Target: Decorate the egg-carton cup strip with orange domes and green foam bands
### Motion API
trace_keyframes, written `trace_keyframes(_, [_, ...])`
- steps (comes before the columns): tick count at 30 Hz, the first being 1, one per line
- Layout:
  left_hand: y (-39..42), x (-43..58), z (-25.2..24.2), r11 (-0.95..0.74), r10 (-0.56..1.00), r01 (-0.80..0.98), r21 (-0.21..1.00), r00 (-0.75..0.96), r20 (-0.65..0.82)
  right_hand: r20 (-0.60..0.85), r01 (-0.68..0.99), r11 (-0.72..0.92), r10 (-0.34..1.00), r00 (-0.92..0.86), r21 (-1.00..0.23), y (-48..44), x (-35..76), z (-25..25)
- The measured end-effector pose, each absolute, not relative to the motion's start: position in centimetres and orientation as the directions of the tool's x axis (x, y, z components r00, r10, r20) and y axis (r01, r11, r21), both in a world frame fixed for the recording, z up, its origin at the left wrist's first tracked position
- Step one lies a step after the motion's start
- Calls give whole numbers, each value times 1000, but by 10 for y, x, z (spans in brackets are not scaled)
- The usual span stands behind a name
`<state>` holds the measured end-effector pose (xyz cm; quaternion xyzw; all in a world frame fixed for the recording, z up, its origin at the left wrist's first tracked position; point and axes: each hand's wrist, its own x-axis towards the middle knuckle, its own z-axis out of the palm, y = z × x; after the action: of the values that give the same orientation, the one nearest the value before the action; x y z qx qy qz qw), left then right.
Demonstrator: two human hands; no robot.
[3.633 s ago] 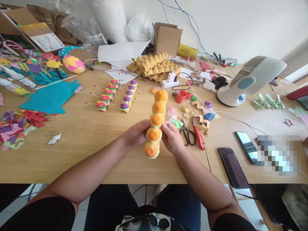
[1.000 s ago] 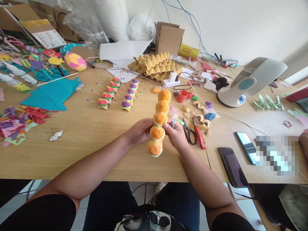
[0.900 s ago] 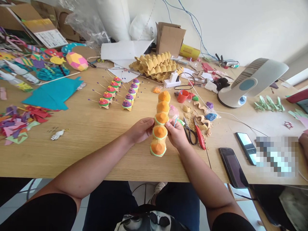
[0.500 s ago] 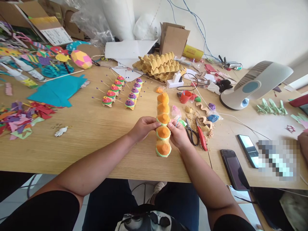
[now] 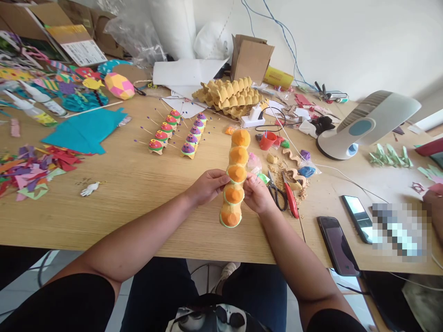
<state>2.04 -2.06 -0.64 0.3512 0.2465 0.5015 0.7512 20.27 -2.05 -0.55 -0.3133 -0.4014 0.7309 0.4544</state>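
An egg carton strip (image 5: 234, 195) with orange domes, some edged in pale green, is held up over the table, long side pointing away from me. My left hand (image 5: 212, 185) pinches its left edge near the middle dome. On the opposite edge, my right hand (image 5: 258, 191) grips it between thumb and fingers. Beyond my left hand stand two finished-looking strips: a red and green one (image 5: 161, 134) and a purple one (image 5: 192, 135), both with thin dark-tipped sticks poking out.
Scissors (image 5: 277, 193) and a red utility knife (image 5: 290, 196) lie right of my hands. A red cup (image 5: 267, 140), stacked egg trays (image 5: 228, 94), a white fan (image 5: 363, 122) and two phones (image 5: 339, 244) are around. Paper scraps (image 5: 34, 170) lie left. Another person's hand (image 5: 434, 200) shows at the right edge.
The orange strip has tilted: its far end has moved slightly right and up, its near end left. Both hands keep hold of it.
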Motion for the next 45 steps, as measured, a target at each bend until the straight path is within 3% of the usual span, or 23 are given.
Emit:
trace_keyframes(6, [-19,17,-10,320,882,-550,771,470,-31,-121,-449,-287,924,-363,-846,-22,201,-4])
trace_keyframes(13, [-16,16,-13,364,879,-555,748,471,-77,-104,-484,-330,894,-435,-811,-26,197,1])
trace_keyframes(33, [-17,18,-12,378,876,-587,716,477,-70,-82,-492,-265,929,-361,-829,-29,195,5])
trace_keyframes(41, [-17,19,-11,400,885,-618,677,453,-109,-68,-426,-229,930,-362,-875,-25,196,0])
trace_keyframes(45, [-17,19,-10,398,885,-633,664,457,-95,-66,-295,-180,931,-358,-938,-21,199,-7])
